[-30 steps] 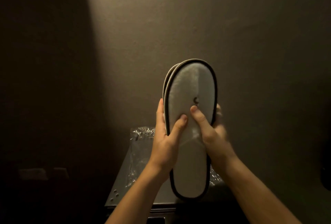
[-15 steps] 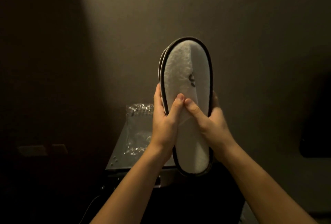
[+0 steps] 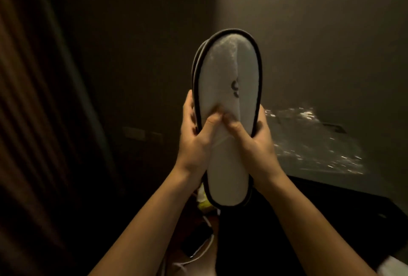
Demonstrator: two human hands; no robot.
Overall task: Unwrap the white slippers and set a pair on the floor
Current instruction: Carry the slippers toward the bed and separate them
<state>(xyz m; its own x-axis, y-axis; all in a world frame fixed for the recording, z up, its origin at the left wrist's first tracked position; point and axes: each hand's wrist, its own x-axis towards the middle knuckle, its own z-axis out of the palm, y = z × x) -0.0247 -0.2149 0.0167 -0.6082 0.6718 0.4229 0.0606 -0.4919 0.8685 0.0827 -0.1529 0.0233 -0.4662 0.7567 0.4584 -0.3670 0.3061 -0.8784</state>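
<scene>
A pair of white slippers (image 3: 229,72) with black trim is held upright in front of me, pressed flat together, toes up. A small dark logo marks the front one. My left hand (image 3: 196,143) grips the pair from the left edge, thumb on the front slipper's strap. My right hand (image 3: 254,143) grips the right edge, its thumb meeting the left thumb at the strap's middle. The empty clear plastic wrapper (image 3: 309,141) lies on a dark surface to the right.
A dark curtain (image 3: 33,121) hangs at the left. Wall sockets (image 3: 141,133) sit low on the dark wall. Below my arms lie a white cable (image 3: 198,251) and small yellowish items (image 3: 204,204). The room is dim.
My view has swung to the left, so the wrapper now lies to the right of the slippers. Both thumbs have come together at the strap's middle.
</scene>
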